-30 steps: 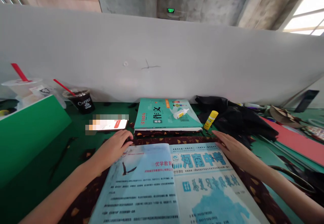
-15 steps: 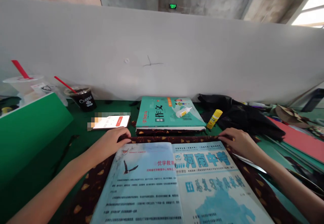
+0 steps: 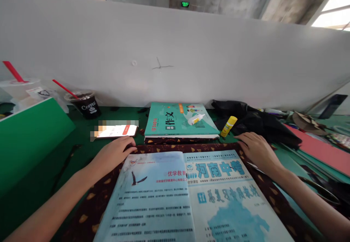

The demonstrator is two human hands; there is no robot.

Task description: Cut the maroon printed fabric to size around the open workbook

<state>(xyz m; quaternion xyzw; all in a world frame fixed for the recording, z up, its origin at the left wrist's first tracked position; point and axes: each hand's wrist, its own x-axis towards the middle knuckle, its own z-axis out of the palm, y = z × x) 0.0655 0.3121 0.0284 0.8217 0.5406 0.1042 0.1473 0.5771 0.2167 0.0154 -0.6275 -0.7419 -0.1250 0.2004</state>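
Note:
An open book [image 3: 153, 194] with pale blue pages lies face up on a dark brown sheet [image 3: 216, 148] with a yellowish leaf-like pattern; I cannot tell whether the sheet is paper or cloth. My left hand [image 3: 120, 150] is at the sheet's far left corner, thumb and fingers closed on its edge. Over at the far right corner, my right hand [image 3: 254, 148] rests with its fingers stretched out and slightly apart, holding nothing. Just beyond the sheet lies a green book [image 3: 161, 123] on top of another patterned item, with a small white bottle [image 3: 197, 118] on its cover.
A yellow glue stick [image 3: 229, 126] stands tilted right of the green book. Left are a lit phone [image 3: 116, 131], a coffee cup [image 3: 89, 105] with a red straw and a green board [image 3: 30, 136]. A black bag [image 3: 246, 120] and red folder [image 3: 322, 147] lie right; a white partition [image 3: 191, 52] rises behind.
My right hand's fingers have loosened from the sheet's edge and spread out. The left hand keeps its place at the corner. The whole view has shifted slightly.

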